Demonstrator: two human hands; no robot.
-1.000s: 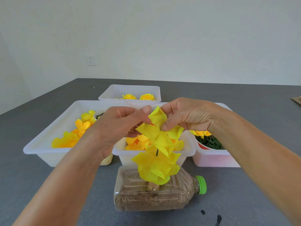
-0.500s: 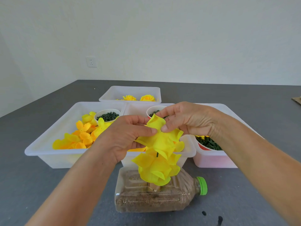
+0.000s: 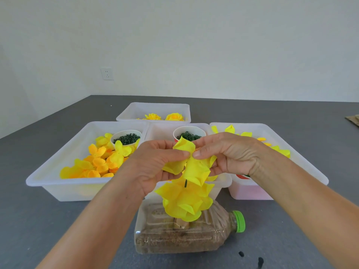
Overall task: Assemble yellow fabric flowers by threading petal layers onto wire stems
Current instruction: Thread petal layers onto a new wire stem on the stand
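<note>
Mid-frame, the left hand [image 3: 153,167] and right hand [image 3: 229,154] are both pinching a yellow petal layer [image 3: 192,167] on the wire stem [image 3: 186,183]; sliding it down squarely should be avoiding tears. At left, the big bin [image 3: 48,181] is holding loose petals [image 3: 97,164]. Lower centre, the bottle [image 3: 186,235] is holding brown filling. The cup [image 3: 126,137] is holding green bits.

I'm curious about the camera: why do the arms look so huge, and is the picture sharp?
Head view: wide-angle lens stretches the forearms near the edges; left hand, right hand and petal layer look sharp; light is soft and even, shadows faint.
</note>
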